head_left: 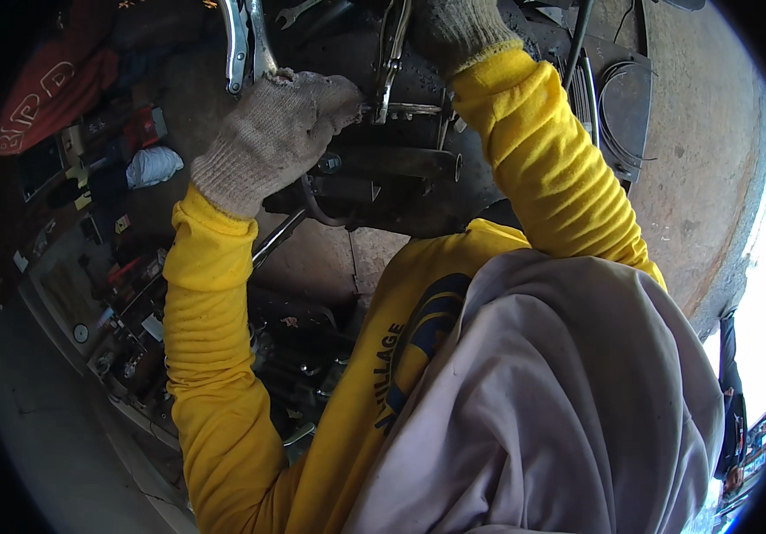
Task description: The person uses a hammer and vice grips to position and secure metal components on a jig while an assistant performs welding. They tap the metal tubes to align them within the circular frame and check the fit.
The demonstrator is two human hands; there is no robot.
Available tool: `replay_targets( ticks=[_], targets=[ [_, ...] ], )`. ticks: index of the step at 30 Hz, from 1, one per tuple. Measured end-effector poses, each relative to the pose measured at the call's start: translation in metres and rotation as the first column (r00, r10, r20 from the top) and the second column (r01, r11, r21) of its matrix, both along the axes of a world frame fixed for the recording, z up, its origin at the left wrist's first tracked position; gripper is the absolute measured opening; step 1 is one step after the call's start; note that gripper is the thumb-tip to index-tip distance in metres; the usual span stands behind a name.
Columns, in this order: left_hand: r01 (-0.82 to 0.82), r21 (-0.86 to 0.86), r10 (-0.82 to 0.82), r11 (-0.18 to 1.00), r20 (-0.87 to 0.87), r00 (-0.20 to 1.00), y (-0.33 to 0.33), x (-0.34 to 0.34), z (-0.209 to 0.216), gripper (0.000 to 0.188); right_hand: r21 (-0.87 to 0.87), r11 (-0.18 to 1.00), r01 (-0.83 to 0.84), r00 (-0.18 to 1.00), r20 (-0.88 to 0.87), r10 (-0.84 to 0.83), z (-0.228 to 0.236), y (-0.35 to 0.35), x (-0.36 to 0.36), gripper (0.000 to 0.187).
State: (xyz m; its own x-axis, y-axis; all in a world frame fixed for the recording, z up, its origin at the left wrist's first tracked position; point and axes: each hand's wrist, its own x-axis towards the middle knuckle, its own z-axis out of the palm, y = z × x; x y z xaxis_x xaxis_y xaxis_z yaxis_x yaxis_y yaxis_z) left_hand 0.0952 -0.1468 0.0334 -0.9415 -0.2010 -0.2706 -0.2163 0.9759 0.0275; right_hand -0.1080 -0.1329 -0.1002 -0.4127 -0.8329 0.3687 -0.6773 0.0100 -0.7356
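Observation:
Both my hands wear grey knitted work gloves below yellow sleeves. My left hand (281, 133) is closed over the dark metal bench, its fingertips pressed together beside the left end of a short thin metal bar (414, 109). What those fingers grip, if anything, is too small to make out. Just right of them stands a pair of locking pliers (390, 62), its lower end beside the bar. My right hand (461, 31) is at the top edge, right of the pliers; its fingers are out of sight. Below the bar lies a dark metal pipe (401, 164) with its open end to the right.
Another pair of locking pliers (235, 44) and a steel tool (261, 40) lie above my left hand, with an open-ended spanner (296, 12) nearby. A wire coil (619, 116) rests on a metal plate at right. Assorted items, including a white bundle (153, 166), lie at left.

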Motion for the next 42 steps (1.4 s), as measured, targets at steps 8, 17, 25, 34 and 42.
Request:
replay_targets(
  ticks=[8,17,25,34,42],
  targets=[
    [-0.48,0.34,0.346,0.809,0.385,0.856,-0.015,-0.039,0.021,0.024,-0.093,0.991,-0.099,0.995,0.022,0.102,0.0,0.0,-0.006,0.051],
    [-0.636,0.518,0.375,0.572,0.524,0.765,-0.027,-0.048,0.011,0.029,-0.303,0.939,-0.165,0.95,0.205,0.233,0.006,-0.006,-0.009,0.053],
    [-0.671,0.524,0.428,0.524,0.52,0.74,-0.024,-0.046,0.009,0.03,-0.213,0.966,-0.148,0.976,0.125,0.177,0.014,-0.009,-0.012,0.051],
    [-0.625,0.516,0.402,0.585,0.485,0.776,-0.023,-0.041,0.007,0.03,-0.072,0.913,-0.402,0.911,0.068,0.407,0.016,-0.016,-0.027,0.047],
    [-0.701,0.547,0.502,0.458,0.491,0.711,-0.019,-0.038,0.008,0.032,-0.238,0.93,-0.281,0.92,0.211,0.331,0.018,-0.016,-0.02,0.035]
  ],
)
